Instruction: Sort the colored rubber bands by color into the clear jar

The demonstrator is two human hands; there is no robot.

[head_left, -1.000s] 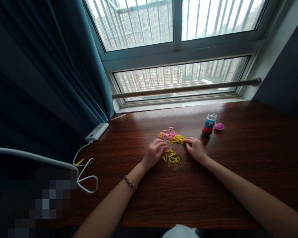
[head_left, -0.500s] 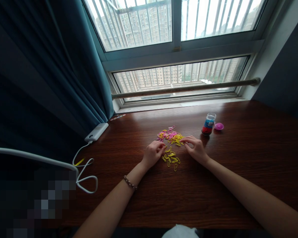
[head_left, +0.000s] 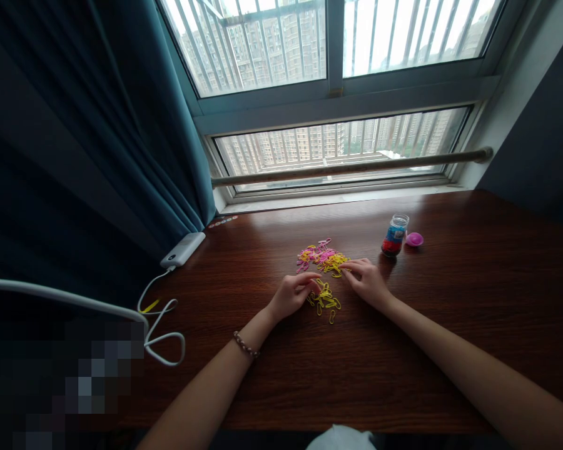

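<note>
My left hand (head_left: 291, 294) hovers at the left edge of a small group of yellow plastic clips (head_left: 329, 303), shaped like little safety pins. Its index finger reaches out over them, apart from the thumb, and no clip shows between them. At the right edge of a larger mixed heap, my right hand (head_left: 368, 284) rests with its fingers stretched out, the tips touching yellow clips (head_left: 334, 264). Pink clips (head_left: 315, 255) make up much of that heap's left part. Whether a clip sits under the right fingertips is too small to see.
An open glass jar (head_left: 395, 236) with red contents stands beyond my right hand, a pink lid (head_left: 414, 239) beside it. On the left lie a white power bank (head_left: 182, 250) and its looped cable (head_left: 176, 337). A window backs the wooden table (head_left: 272, 387).
My left hand has come slightly nearer to me, over the small yellow group, and its finger and thumb have parted. My right hand has hardly moved.
</note>
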